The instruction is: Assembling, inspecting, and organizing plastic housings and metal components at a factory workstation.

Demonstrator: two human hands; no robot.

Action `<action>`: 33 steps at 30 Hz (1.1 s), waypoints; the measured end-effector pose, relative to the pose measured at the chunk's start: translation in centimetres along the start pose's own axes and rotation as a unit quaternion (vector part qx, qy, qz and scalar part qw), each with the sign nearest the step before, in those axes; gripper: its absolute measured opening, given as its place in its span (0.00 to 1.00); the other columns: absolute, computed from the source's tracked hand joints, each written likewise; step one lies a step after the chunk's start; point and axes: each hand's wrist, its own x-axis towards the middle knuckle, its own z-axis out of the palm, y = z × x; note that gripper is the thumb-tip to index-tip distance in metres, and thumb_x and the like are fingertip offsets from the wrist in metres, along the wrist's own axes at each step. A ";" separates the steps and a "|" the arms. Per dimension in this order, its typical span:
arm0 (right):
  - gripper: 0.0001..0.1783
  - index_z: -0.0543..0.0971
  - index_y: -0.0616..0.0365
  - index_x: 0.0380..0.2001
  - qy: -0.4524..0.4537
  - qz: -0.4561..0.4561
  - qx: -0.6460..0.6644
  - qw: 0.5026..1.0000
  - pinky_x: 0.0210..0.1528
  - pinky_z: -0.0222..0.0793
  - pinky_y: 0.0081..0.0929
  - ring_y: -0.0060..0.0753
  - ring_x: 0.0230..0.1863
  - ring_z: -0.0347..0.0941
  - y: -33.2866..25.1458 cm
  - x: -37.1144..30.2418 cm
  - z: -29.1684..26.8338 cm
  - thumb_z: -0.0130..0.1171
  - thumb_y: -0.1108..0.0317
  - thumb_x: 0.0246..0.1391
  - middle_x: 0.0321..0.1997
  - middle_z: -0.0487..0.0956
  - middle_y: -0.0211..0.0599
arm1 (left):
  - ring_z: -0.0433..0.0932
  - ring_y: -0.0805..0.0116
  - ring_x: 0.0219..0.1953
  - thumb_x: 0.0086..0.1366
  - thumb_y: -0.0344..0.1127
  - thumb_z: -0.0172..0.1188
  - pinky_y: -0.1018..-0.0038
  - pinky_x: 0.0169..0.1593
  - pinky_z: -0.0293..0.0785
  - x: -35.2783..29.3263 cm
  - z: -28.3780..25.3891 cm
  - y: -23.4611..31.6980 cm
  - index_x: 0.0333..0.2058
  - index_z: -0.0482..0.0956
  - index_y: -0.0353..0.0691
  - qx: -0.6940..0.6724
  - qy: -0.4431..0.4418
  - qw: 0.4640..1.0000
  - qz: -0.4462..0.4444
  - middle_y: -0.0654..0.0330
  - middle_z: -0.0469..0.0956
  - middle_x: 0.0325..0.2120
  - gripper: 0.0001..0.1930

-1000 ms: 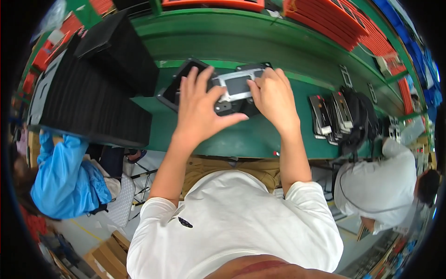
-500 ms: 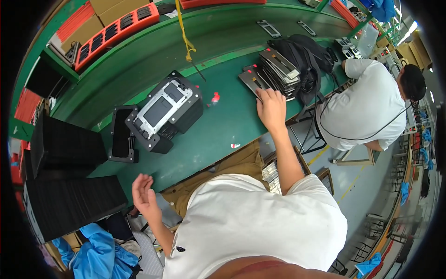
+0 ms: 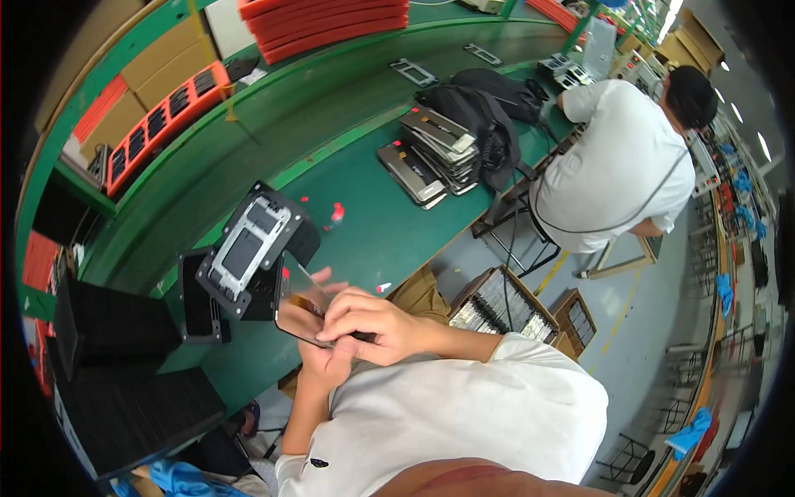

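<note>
A glossy flat phone screen panel (image 3: 298, 300), with a red tab at one corner and an orange-brown patch, is held tilted in front of my body. My left hand (image 3: 325, 364) grips it from below, its fingertips showing past the far edge. Closed over the panel's near end is my right hand (image 3: 377, 327), fingers bent against the surface. Just beyond the panel sits a black fixture (image 3: 302, 240) with a silver phone-shaped frame (image 3: 246, 248) on top. A stack of similar panels (image 3: 439, 141) with red tabs lies farther right on the green bench (image 3: 364, 224).
A black tray (image 3: 199, 302) lies left of the fixture, near tall black stacks (image 3: 116, 323). Black bags (image 3: 489, 116) lie behind the panel stack. Red scraps (image 3: 337, 214) dot the bench. A co-worker (image 3: 613, 174) sits at right; boxes (image 3: 505, 306) stand on the floor.
My right hand has come back from the stack toward my body with a panel. My left hand has risen to meet it and grips the panel too. The view has shifted.
</note>
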 end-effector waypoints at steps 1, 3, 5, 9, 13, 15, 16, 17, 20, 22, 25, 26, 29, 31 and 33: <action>0.17 0.74 0.57 0.57 0.008 0.001 -0.012 1.000 0.52 0.73 0.33 0.33 0.53 0.75 -0.1 0.2 0.4 0.59 0.71 0.66 0.51 0.77 0.35 | 0.71 0.48 0.59 0.63 0.43 0.67 0.54 0.58 0.72 -0.9 -1.1 -0.9 0.72 0.54 0.36 0.018 -0.029 0.999 -0.037 0.43 0.63 0.63 0.44; 0.16 0.73 0.58 0.57 0.140 0.166 0.269 0.938 0.54 0.72 0.30 0.28 0.53 0.74 -0.5 0.6 1.1 0.58 0.71 0.67 0.52 0.76 0.32 | 0.71 0.46 0.59 0.62 0.41 0.67 0.53 0.57 0.72 -1.6 -2.0 -1.7 0.73 0.53 0.38 0.021 -0.074 0.994 -0.071 0.42 0.62 0.64 0.45; 0.16 0.73 0.58 0.57 0.215 0.234 0.396 0.862 0.54 0.72 0.29 0.26 0.53 0.74 -0.2 0.8 1.5 0.57 0.71 0.68 0.52 0.76 0.30 | 0.71 0.42 0.58 0.59 0.35 0.68 0.53 0.56 0.72 -1.6 -2.2 -1.3 0.73 0.54 0.42 0.255 -0.097 0.962 -0.016 0.41 0.63 0.63 0.46; 0.13 0.71 0.57 0.54 0.219 0.255 0.398 0.854 0.53 0.72 0.23 0.19 0.50 0.72 1.6 0.6 2.0 0.57 0.68 0.69 0.47 0.75 0.28 | 0.68 0.38 0.60 0.61 0.29 0.62 0.53 0.60 0.67 -2.5 -2.6 -1.6 0.74 0.53 0.41 0.380 -0.097 0.919 0.034 0.38 0.61 0.64 0.43; 0.11 0.70 0.57 0.50 0.139 0.232 0.468 0.841 0.48 0.72 0.20 0.18 0.46 0.72 2.4 0.2 2.4 0.57 0.69 0.69 0.45 0.74 0.28 | 0.70 0.37 0.58 0.53 0.22 0.65 0.54 0.57 0.71 -2.8 -3.1 -1.5 0.73 0.56 0.48 0.378 -0.066 0.923 0.030 0.40 0.63 0.63 0.48; 0.09 0.70 0.57 0.48 0.152 0.235 0.474 0.835 0.45 0.72 0.20 0.17 0.44 0.72 1.5 1.6 2.5 0.57 0.69 0.69 0.44 0.74 0.27 | 0.71 0.37 0.56 0.49 0.20 0.68 0.54 0.54 0.74 -3.5 -3.4 -0.8 0.73 0.57 0.53 0.388 -0.041 0.921 0.009 0.41 0.64 0.62 0.52; 0.09 0.71 0.57 0.47 0.151 0.237 0.484 0.829 0.44 0.73 0.20 0.17 0.42 0.73 1.3 2.2 2.9 0.57 0.69 0.69 0.44 0.74 0.27 | 0.72 0.37 0.56 0.49 0.20 0.69 0.54 0.53 0.74 -3.9 -3.6 -0.7 0.73 0.57 0.53 0.388 -0.040 0.921 -0.002 0.41 0.64 0.62 0.52; 0.09 0.71 0.57 0.47 0.135 0.240 0.499 0.821 0.44 0.73 0.20 0.17 0.42 0.73 1.3 2.3 3.2 0.57 0.69 0.69 0.44 0.74 0.27 | 0.72 0.38 0.56 0.49 0.21 0.69 0.55 0.53 0.75 -4.1 -3.8 -0.6 0.73 0.57 0.54 0.388 -0.037 0.921 -0.014 0.42 0.64 0.62 0.52; 0.07 0.71 0.56 0.46 0.147 0.300 0.484 0.809 0.43 0.73 0.20 0.19 0.41 0.73 1.0 1.7 3.5 0.56 0.70 0.69 0.43 0.74 0.27 | 0.73 0.39 0.54 0.49 0.21 0.70 0.56 0.52 0.75 -3.9 -3.5 -0.1 0.73 0.57 0.55 0.397 -0.022 0.917 -0.006 0.42 0.66 0.61 0.53; 0.07 0.71 0.56 0.45 0.136 0.304 0.500 0.799 0.44 0.73 0.21 0.20 0.41 0.73 1.1 1.0 3.8 0.57 0.70 0.69 0.42 0.74 0.27 | 0.74 0.40 0.53 0.49 0.22 0.71 0.57 0.52 0.76 -3.7 -3.8 -0.3 0.73 0.57 0.56 0.402 -0.015 0.915 0.017 0.43 0.68 0.59 0.53; 0.07 0.72 0.56 0.42 0.082 0.318 0.522 0.787 0.44 0.72 0.23 0.20 0.41 0.73 1.5 0.3 2.9 0.59 0.69 0.67 0.41 0.74 0.28 | 0.76 0.49 0.52 0.64 0.36 0.63 0.61 0.50 0.76 -4.6 -4.6 -0.6 0.72 0.57 0.38 0.434 -0.057 0.895 0.081 0.43 0.67 0.61 0.40; 0.08 0.72 0.56 0.41 0.035 0.322 0.531 0.783 0.44 0.71 0.24 0.20 0.42 0.72 2.0 0.4 2.1 0.60 0.68 0.66 0.40 0.74 0.27 | 0.76 0.49 0.52 0.64 0.36 0.63 0.61 0.50 0.76 -4.8 -4.7 -0.3 0.72 0.57 0.38 0.443 -0.045 0.893 0.071 0.43 0.67 0.61 0.40; 0.10 0.72 0.56 0.37 0.032 0.230 0.434 0.870 0.39 0.68 0.24 0.21 0.37 0.71 4.8 2.9 -1.2 0.63 0.65 0.64 0.35 0.74 0.29 | 0.79 0.54 0.46 0.72 0.48 0.56 0.64 0.40 0.80 -4.6 -5.1 0.8 0.72 0.57 0.37 0.262 -0.049 0.953 -0.144 0.43 0.71 0.59 0.36; 0.11 0.75 0.57 0.35 0.143 0.269 0.256 0.917 0.35 0.66 0.24 0.21 0.30 0.70 9.0 4.7 -4.3 0.65 0.62 0.62 0.29 0.75 0.29 | 0.79 0.56 0.46 0.73 0.51 0.52 0.66 0.38 0.81 -4.6 -5.2 1.1 0.71 0.57 0.37 0.142 -0.021 0.971 -0.192 0.43 0.70 0.60 0.36; 0.11 0.78 0.59 0.36 0.096 0.397 -0.014 0.913 0.33 0.66 0.23 0.18 0.28 0.69 13.7 4.8 -6.9 0.67 0.64 0.60 0.27 0.76 0.28 | 0.79 0.58 0.46 0.76 0.58 0.44 0.68 0.33 0.81 -4.5 -5.3 1.4 0.70 0.56 0.36 -0.112 0.019 0.958 -0.264 0.42 0.69 0.61 0.36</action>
